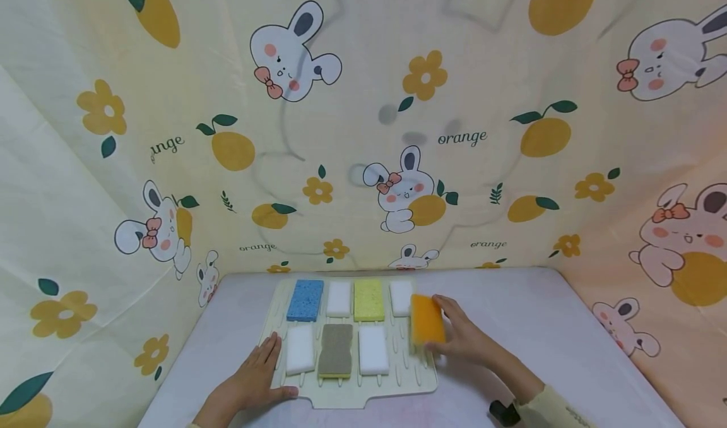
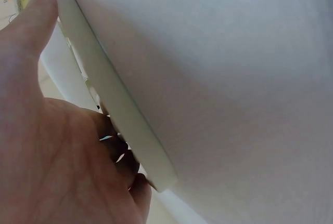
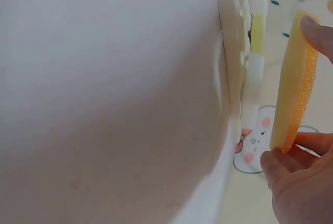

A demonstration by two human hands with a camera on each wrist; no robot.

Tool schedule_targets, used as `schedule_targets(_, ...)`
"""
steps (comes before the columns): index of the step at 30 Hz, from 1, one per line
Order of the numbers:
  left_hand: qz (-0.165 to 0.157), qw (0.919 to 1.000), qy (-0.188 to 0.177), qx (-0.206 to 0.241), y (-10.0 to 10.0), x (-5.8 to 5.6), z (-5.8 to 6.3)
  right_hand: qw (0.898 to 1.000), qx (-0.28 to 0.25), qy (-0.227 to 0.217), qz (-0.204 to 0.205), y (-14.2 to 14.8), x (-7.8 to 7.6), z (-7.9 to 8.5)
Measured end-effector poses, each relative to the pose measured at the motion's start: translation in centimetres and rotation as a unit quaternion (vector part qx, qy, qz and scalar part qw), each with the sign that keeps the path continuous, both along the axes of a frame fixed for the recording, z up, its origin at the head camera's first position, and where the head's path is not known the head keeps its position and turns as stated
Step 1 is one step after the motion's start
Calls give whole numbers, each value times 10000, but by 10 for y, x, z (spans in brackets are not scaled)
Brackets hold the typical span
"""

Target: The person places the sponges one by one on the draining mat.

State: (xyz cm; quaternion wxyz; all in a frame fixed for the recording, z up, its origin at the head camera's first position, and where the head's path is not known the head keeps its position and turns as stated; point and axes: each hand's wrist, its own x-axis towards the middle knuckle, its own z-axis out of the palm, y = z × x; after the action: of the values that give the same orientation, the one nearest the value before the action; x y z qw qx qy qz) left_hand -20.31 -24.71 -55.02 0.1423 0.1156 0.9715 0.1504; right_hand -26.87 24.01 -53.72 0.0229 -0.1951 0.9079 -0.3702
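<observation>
My right hand (image 1: pixel 467 338) grips an orange sponge (image 1: pixel 427 319) by its two ends, thumb at one and fingers at the other. In the right wrist view the orange sponge (image 3: pixel 292 83) shows a pale yellow layer and stands apart from the cream ridged drying tray (image 1: pixel 400 385), raised over its right side. My left hand (image 1: pixel 258 374) rests at the tray's left edge with fingers extended and thumb by the front edge. On the tray lie a blue sponge (image 1: pixel 305 300), a yellow sponge (image 1: pixel 368 300), a grey-topped sponge (image 1: pixel 336 350) and several white sponges (image 1: pixel 373 350), in two rows.
The tray lies on a table with a white cover (image 1: pixel 500 314). Behind and at both sides hangs a cream curtain (image 1: pixel 363 112) printed with rabbits and oranges. A black strap (image 1: pixel 504 413) is on the right wrist, beside a light sleeve (image 1: pixel 548 409).
</observation>
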Motion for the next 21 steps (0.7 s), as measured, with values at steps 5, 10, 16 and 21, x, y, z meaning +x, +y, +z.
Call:
schedule_targets(5, 6, 10000, -4, 66, 0, 0, 1, 9999, -14, 56, 104, -4, 6, -3)
schedule_targets(10, -16, 10000, 16, 71, 0, 1, 2, 9995, -56, 139, 277, -7, 13, -5)
schedule_targets(16, -30, 10000, 24, 25, 0, 0, 1, 9990, 44, 182, 397, -14, 18, -8)
schedule_targets(21, -137, 9996, 27, 257, -3, 0, -2, 9986, 133, 190, 468, -18, 22, -9)
